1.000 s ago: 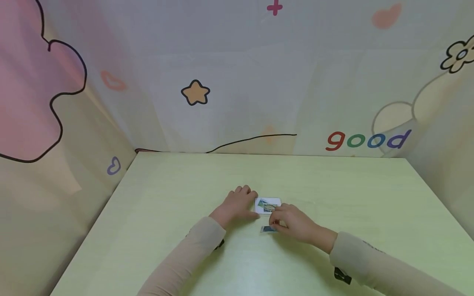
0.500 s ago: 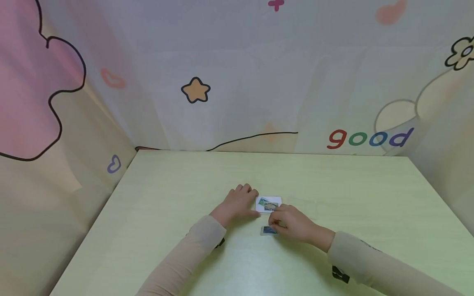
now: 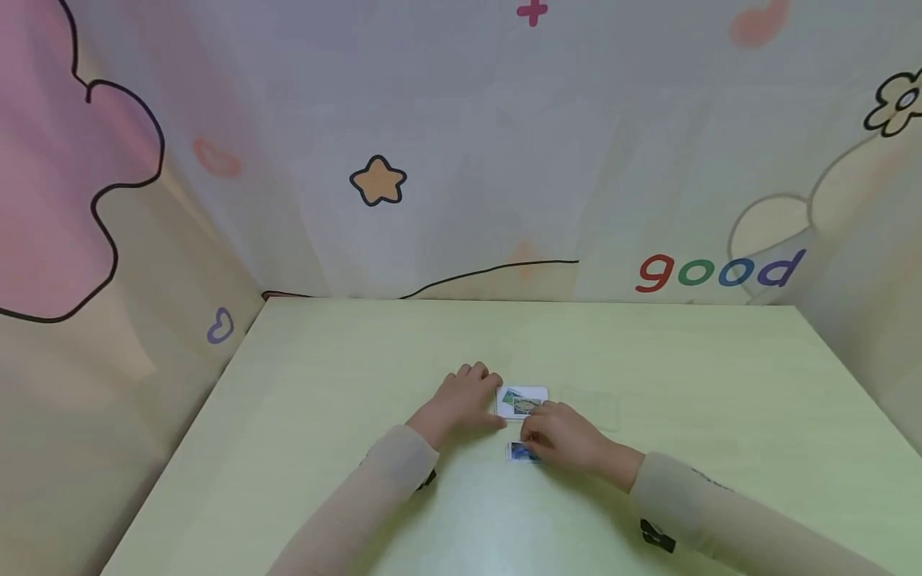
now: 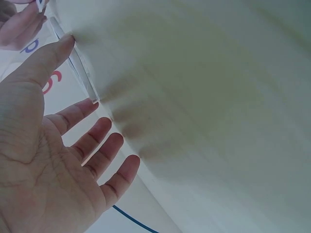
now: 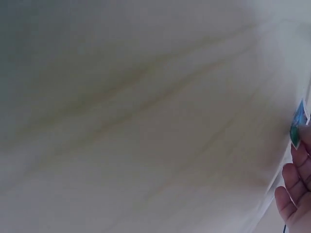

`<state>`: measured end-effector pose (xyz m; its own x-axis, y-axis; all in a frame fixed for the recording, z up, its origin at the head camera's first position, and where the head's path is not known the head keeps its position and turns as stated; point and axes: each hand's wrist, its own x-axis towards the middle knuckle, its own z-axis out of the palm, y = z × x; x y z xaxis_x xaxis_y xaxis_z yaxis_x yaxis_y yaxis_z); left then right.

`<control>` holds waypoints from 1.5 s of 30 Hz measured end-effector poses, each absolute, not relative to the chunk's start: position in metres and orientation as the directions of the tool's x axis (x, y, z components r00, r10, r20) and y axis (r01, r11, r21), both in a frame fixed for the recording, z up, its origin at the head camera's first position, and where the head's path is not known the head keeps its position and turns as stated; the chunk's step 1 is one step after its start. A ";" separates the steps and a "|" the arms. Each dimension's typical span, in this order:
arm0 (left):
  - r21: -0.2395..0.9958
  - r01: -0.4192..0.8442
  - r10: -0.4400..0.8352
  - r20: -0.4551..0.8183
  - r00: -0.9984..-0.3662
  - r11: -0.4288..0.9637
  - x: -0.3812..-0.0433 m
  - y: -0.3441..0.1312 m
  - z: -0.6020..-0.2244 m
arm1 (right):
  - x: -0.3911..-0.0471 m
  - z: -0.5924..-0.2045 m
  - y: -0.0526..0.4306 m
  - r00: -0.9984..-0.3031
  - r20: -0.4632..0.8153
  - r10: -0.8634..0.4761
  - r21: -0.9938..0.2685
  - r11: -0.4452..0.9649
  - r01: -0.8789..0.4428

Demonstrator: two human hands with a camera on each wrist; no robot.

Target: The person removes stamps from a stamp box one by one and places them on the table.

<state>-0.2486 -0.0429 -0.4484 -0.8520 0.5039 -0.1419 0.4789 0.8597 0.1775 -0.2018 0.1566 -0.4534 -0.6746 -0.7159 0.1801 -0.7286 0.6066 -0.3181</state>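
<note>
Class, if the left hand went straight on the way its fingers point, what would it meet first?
The left hand would likely meet the flat white card, beside its fingers; depth makes exact contact unclear.

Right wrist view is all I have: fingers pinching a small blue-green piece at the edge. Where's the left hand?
Observer: The left hand is at the left side of a white card, thumb and index fingertip touching its edge.

Operator: And the blue-green piece, is it over that card?

Observer: No, the head view shows it on the card's near side, with a strip of table visible between them.

Operator: Does the right hand block the card?

Observer: Only partly: in the head view its fingers overlap the near right corner. I can't tell whether they touch it.
</note>
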 end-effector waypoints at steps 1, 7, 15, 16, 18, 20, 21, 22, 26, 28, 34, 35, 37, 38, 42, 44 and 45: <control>0.180 0.479 0.505 -0.142 -0.851 0.859 -0.247 -0.043 -0.450 | -0.201 -0.455 0.157 -0.677 0.171 -0.716 -0.321 0.609 -0.726; 0.195 0.480 0.508 -0.134 -0.851 0.855 -0.243 -0.044 -0.456 | -0.197 -0.460 0.157 -0.675 0.174 -0.717 -0.317 0.608 -0.728; 0.186 0.489 0.514 -0.123 -0.849 0.852 -0.244 -0.044 -0.455 | -0.196 -0.461 0.155 -0.692 0.185 -0.697 -0.315 0.626 -0.714; 0.186 0.489 0.514 -0.125 -0.849 0.852 -0.244 -0.044 -0.454 | -0.196 -0.461 0.155 -0.691 0.187 -0.698 -0.316 0.624 -0.715; 0.181 0.490 0.514 -0.126 -0.849 0.853 -0.244 -0.044 -0.454 | -0.196 -0.460 0.155 -0.691 0.190 -0.698 -0.313 0.624 -0.716; 0.177 0.489 0.513 -0.129 -0.849 0.854 -0.245 -0.044 -0.453 | -0.196 -0.460 0.154 -0.689 0.199 -0.697 -0.307 0.623 -0.719; 0.176 0.489 0.512 -0.129 -0.849 0.855 -0.245 -0.044 -0.452 | -0.196 -0.459 0.154 -0.689 0.203 -0.696 -0.303 0.625 -0.720; 0.176 0.489 0.512 -0.128 -0.849 0.855 -0.245 -0.044 -0.451 | -0.197 -0.459 0.154 -0.689 0.208 -0.695 -0.299 0.625 -0.721; 0.175 0.488 0.511 -0.131 -0.849 0.855 -0.245 -0.044 -0.448 | -0.197 -0.458 0.153 -0.692 0.214 -0.689 -0.288 0.633 -0.719; 0.176 0.489 0.512 -0.131 -0.849 0.855 -0.245 -0.044 -0.447 | -0.197 -0.457 0.152 -0.696 0.212 -0.686 -0.284 0.638 -0.716; 0.186 0.488 0.514 -0.131 -0.848 0.853 -0.246 -0.045 -0.446 | -0.196 -0.456 0.151 -0.701 0.200 -0.685 -0.284 0.644 -0.710; 0.188 0.488 0.514 -0.132 -0.847 0.852 -0.246 -0.045 -0.446 | -0.196 -0.456 0.151 -0.699 0.199 -0.687 -0.284 0.642 -0.712; 0.186 0.490 0.515 -0.130 -0.847 0.852 -0.246 -0.045 -0.446 | -0.196 -0.457 0.151 -0.696 0.198 -0.690 -0.281 0.640 -0.715; 0.186 0.490 0.516 -0.129 -0.847 0.852 -0.246 -0.045 -0.446 | -0.197 -0.457 0.151 -0.693 0.200 -0.692 -0.277 0.639 -0.718; 0.184 0.490 0.516 -0.130 -0.847 0.852 -0.246 -0.044 -0.446 | -0.197 -0.457 0.152 -0.681 0.212 -0.701 -0.257 0.633 -0.731; 0.181 0.490 0.515 -0.133 -0.847 0.853 -0.246 -0.044 -0.446 | -0.197 -0.457 0.152 -0.664 0.229 -0.712 -0.238 0.621 -0.747; 0.180 0.490 0.514 -0.133 -0.847 0.853 -0.246 -0.044 -0.446 | -0.197 -0.457 0.152 -0.656 0.235 -0.717 -0.229 0.615 -0.754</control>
<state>-0.2457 -0.0444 -0.4463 -0.8471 0.5145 -0.1334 0.4898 0.8531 0.1797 -0.1970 0.1520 -0.4567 -0.6561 -0.7170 0.2352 -0.7544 0.6153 -0.2287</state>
